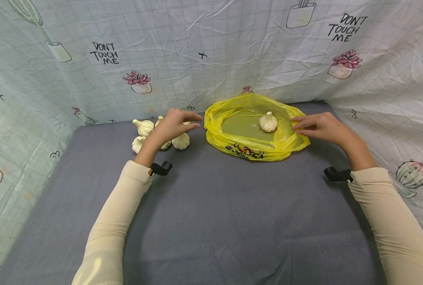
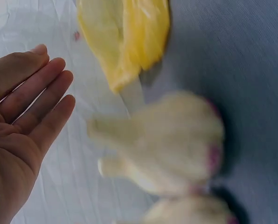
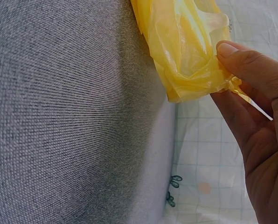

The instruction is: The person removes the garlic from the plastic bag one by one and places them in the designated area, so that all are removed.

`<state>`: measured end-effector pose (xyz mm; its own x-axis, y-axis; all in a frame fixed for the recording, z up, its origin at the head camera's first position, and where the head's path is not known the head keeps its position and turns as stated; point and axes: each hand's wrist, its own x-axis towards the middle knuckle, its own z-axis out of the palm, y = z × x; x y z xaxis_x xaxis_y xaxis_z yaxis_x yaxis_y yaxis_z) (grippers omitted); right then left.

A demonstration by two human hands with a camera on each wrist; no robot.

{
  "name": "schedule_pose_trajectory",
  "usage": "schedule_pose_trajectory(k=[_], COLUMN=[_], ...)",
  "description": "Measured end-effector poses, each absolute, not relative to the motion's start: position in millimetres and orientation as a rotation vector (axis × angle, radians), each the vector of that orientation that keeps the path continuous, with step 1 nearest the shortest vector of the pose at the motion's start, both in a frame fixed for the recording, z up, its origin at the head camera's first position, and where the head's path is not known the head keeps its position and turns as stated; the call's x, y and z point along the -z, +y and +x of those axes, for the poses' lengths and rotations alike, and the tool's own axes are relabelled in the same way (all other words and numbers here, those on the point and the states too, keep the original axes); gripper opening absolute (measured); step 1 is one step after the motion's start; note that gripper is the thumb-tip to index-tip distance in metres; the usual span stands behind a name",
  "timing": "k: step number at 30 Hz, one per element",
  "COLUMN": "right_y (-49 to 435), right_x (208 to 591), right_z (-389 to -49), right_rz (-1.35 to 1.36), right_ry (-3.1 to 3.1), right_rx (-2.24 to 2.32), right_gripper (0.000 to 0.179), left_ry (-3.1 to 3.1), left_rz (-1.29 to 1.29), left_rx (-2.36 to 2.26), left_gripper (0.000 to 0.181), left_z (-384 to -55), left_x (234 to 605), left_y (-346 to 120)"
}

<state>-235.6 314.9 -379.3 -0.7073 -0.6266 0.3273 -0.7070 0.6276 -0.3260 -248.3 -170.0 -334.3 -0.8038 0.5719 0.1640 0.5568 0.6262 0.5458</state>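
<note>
A yellow plastic bag [image 1: 211,136] stands with its mouth spread wide, and one garlic bulb [image 1: 268,122] sits inside it. At the bag's right rim, my right hand [image 1: 323,126] pinches the plastic between thumb and fingers; the thumb [image 3: 234,50] shows on the inner side in the right wrist view. My left hand [image 1: 176,124] hovers over a group of several garlic bulbs [image 1: 143,127] left of the bag, partly hiding them. Its fingers [image 2: 50,116] are nearly straight and hold nothing. A large garlic bulb [image 2: 171,140] appears close to the camera in the left wrist view.
Grey cloth [image 1: 225,209] covers the table. Behind it and at both sides hangs a pale printed curtain [image 1: 183,51], close to the bag's back rim. A black wrist camera [image 1: 161,168] is strapped to each forearm.
</note>
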Motion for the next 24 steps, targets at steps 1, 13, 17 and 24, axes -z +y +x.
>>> schedule_pose_trajectory(k=[1,13,17,24], right_y=[314.7,316.0,317.2,316.8], right_x=[378.9,381.6,384.1,385.3], right_z=[-235.8,-233.8,-233.5,-232.8], right_rz=[1.107,1.081,1.096,1.126], right_ry=[-2.664,-2.678,-2.654,-2.605], right_rx=[-0.653,-0.654,-0.649,-0.662], right_gripper=[0.022,0.022,0.023,0.024], left_ry=[2.800,2.602,2.549,2.548], left_rz=[0.991,1.123,1.122,1.078], left_rx=[-0.930,-0.982,-0.990,-1.093], left_gripper=[0.025,0.033,0.038,0.045], left_z=[-249.6,-271.8,-278.2,-291.2], left_x=[334.4,358.3,369.8,376.1], left_y=[-164.9,-79.2,-49.9,-9.7])
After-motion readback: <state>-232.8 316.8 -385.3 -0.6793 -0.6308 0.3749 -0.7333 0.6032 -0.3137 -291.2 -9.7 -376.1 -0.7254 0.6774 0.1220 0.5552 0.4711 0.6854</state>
